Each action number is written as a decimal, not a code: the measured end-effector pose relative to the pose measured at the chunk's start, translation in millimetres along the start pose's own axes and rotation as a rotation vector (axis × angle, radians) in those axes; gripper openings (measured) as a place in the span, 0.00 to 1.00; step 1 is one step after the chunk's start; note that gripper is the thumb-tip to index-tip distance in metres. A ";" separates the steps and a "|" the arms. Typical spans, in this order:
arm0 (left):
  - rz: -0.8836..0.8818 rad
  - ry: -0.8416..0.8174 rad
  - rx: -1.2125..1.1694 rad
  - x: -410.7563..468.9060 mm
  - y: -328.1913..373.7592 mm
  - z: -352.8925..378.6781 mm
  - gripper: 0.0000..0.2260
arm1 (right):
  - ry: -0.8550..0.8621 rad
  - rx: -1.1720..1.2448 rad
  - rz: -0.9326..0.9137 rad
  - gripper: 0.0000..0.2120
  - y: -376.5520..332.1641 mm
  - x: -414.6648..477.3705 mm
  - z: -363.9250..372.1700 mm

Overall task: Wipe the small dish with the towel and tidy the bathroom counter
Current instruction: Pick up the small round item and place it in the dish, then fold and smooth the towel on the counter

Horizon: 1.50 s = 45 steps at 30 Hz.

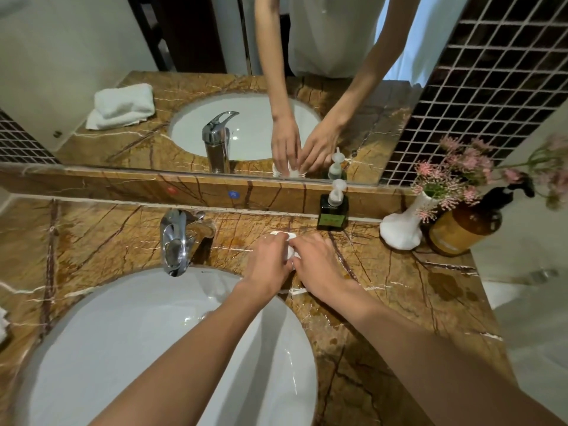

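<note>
Just behind the sink's [92,318] back rim, the left hand [267,262] and right hand [319,262] curl their fingers around the small dish [290,241], seemingly steadying it on the counter [399,287]. The towel [2,325] lies unused at the counter's left edge, while a green bottle [333,212] stands at the back edge.

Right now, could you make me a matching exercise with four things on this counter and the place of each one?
Things:
1. faucet
2. green pump bottle
3. white vase
4. small white dish

Places:
A. under both hands
B. behind the sink, at its rim
C. beside the brown pump bottle
D. against the backsplash ledge

Pairs: 1-B, 2-D, 3-C, 4-A
</note>
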<state>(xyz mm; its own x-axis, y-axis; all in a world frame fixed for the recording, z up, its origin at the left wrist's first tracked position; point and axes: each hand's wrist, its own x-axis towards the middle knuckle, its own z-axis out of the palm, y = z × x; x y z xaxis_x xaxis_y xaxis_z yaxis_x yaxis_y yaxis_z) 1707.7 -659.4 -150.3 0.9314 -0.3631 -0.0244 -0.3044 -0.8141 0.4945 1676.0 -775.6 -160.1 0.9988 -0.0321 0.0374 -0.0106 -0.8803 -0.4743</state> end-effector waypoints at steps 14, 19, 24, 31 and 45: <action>-0.074 0.031 -0.050 -8.9 -5.5 -8.4 0.11 | 0.035 -0.031 0.025 0.04 -3.3 -4.0 0.6; -0.066 0.041 -0.063 -9.9 -3.6 -7.5 0.12 | 0.046 -0.042 0.022 0.05 -3.7 -4.4 0.1; -0.054 0.036 -0.062 -11.6 -4.5 -5.3 0.13 | 0.057 -0.041 0.008 0.07 -4.6 -6.0 0.2; -0.008 0.034 -0.108 -21.4 -8.5 -13.0 0.15 | 0.063 -0.009 0.003 0.15 -5.0 -12.6 -3.6; -0.030 0.031 0.144 -109.3 -45.6 -49.8 0.23 | 0.010 -0.038 -0.152 0.20 -62.2 -47.5 -5.3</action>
<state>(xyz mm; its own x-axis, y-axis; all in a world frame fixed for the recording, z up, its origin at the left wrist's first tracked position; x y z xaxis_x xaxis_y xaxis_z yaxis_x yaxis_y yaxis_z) 1629.7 -560.1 -126.9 0.9456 -0.3253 -0.0098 -0.2996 -0.8817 0.3644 1628.9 -721.8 -127.7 0.9885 0.0983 0.1150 0.1386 -0.8928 -0.4285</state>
